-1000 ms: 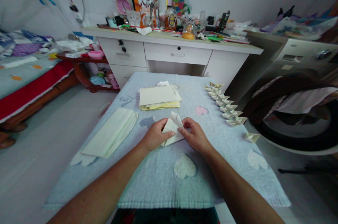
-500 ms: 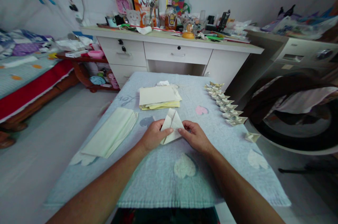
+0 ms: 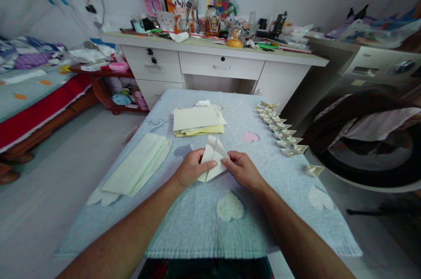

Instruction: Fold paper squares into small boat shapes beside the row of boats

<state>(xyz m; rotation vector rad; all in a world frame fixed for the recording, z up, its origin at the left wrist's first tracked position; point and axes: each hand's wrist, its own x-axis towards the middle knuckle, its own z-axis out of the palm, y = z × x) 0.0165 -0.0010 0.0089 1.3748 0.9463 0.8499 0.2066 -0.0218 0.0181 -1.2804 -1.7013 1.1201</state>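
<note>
A small folded piece of white paper (image 3: 214,152), roughly a triangle with its point away from me, is held between my two hands over the cloth-covered table. My left hand (image 3: 193,167) grips its left side, thumb on top and fingers behind. On the right side my right hand (image 3: 241,167) pinches it, also thumb on top. A dark slit or crease line runs down the middle of the paper. The fingers under it are partly hidden.
A stack of cream and yellow paper (image 3: 197,120) lies beyond my hands. Pale green folded sheets (image 3: 136,165) rest at the left. Several folded paper boats (image 3: 283,134) line the table's right edge, with one paper boat (image 3: 314,170) nearer me. Behind stands a cluttered desk (image 3: 217,48).
The folded paper has shifted slightly between my hands, its lower left corner coming further out, and the dark centre line shows longer. Both hands stay nearly in place, still holding it.
</note>
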